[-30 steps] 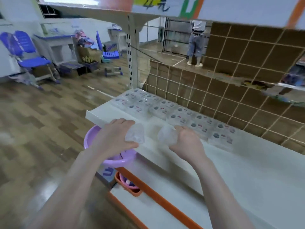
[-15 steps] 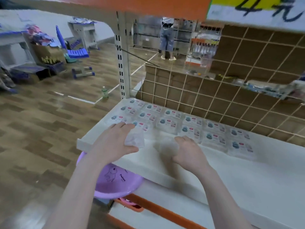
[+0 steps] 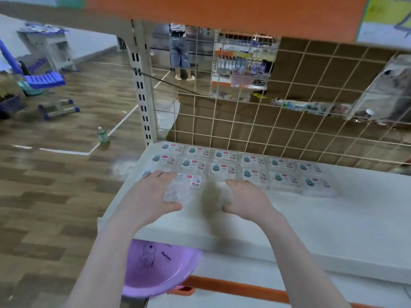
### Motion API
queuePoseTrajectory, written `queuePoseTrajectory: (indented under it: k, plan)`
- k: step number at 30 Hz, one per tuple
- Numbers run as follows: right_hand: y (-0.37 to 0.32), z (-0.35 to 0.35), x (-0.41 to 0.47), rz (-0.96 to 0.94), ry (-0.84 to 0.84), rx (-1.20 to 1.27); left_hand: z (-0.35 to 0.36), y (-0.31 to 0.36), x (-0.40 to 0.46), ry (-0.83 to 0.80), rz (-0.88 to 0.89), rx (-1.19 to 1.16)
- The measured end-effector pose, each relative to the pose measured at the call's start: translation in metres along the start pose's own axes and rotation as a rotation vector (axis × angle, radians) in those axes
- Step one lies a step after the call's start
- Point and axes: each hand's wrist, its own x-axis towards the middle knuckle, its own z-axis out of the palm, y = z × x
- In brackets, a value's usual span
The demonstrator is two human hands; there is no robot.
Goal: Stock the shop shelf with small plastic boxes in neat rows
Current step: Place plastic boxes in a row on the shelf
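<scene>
Several small clear plastic boxes with blue-and-red labels (image 3: 251,166) lie flat in rows at the back of the white shelf (image 3: 333,216), against the wire grid. My left hand (image 3: 155,192) grips one clear box (image 3: 176,193) low over the shelf's left front, just before the third row. My right hand (image 3: 246,200) holds another clear box (image 3: 226,197), blurred and mostly hidden by the fingers, a little to the right. Both hands hover just above the shelf surface.
A purple basin (image 3: 155,270) sits below the shelf's front edge, under my left arm. An orange-edged upper shelf (image 3: 222,14) hangs overhead. A bottle (image 3: 102,135) stands on the wooden floor at left. A person (image 3: 181,52) stands far behind the grid.
Both hands have moved forward and down over the shelf with their boxes, closer to the laid rows. My view has dropped and shifted left, showing more of the basin.
</scene>
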Motion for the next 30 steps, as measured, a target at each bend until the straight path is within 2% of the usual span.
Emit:
queuePoseTrajectory:
  k: [5,9,12,17,21,24,30]
  plan:
    - [-0.004,-0.002,0.003,0.011,-0.024,0.023,-0.003,-0.009,0.001,0.014,-0.003,-0.009]
    - [-0.008,-0.006,0.002,0.001,0.058,0.168,-0.005,-0.016,-0.002,0.028,-0.027,-0.038]
    - [-0.009,-0.008,0.0,0.018,0.144,0.35,-0.004,-0.017,-0.003,0.038,-0.036,-0.046]
    - [0.007,-0.002,-0.016,0.01,0.231,0.816,0.0,-0.014,-0.003,0.05,-0.047,-0.055]
    - [0.028,0.008,-0.037,0.024,0.268,1.015,0.006,-0.01,-0.002,0.051,-0.043,-0.049]
    - [0.045,0.017,-0.051,0.05,0.305,0.984,0.01,-0.007,-0.002,0.029,-0.059,-0.017]
    - [0.066,0.033,-0.063,0.074,0.213,0.631,0.015,0.005,-0.004,0.023,-0.079,-0.053]
